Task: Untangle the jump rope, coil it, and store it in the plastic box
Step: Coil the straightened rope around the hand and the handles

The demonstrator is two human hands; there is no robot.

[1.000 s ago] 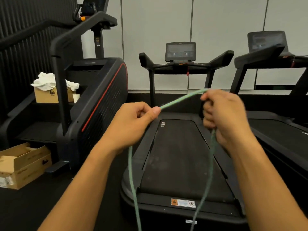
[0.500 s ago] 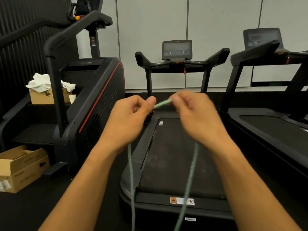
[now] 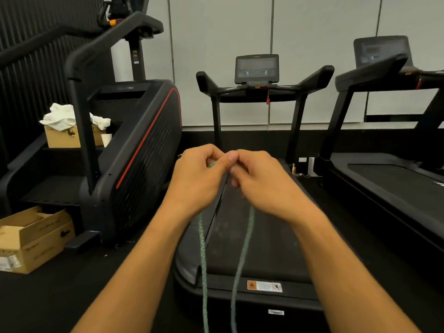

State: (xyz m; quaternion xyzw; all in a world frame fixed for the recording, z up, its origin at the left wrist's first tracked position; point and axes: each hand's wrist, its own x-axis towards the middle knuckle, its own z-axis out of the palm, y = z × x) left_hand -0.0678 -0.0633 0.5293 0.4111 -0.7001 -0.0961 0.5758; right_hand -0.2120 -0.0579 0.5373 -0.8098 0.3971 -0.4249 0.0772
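A green braided jump rope (image 3: 203, 255) hangs in two strands from my hands down past the bottom of the view. My left hand (image 3: 199, 179) pinches the rope between thumb and curled fingers; a bit of green shows at its fingertips. My right hand (image 3: 262, 181) grips the other strand, its fingertips touching those of the left hand. Both hands are held out over the near end of a treadmill. The rope's handles and the plastic box are out of sight.
A black treadmill (image 3: 254, 236) lies straight ahead, a second treadmill (image 3: 394, 179) to the right. A stair-climber machine (image 3: 134, 150) stands on the left, with a cardboard box (image 3: 31, 239) on the floor and another box topped with white cloth (image 3: 69, 131) on its steps.
My hands, held apart with a stretch of rope between them, have come together until the fingertips touch. The hanging strands now lie closer side by side.
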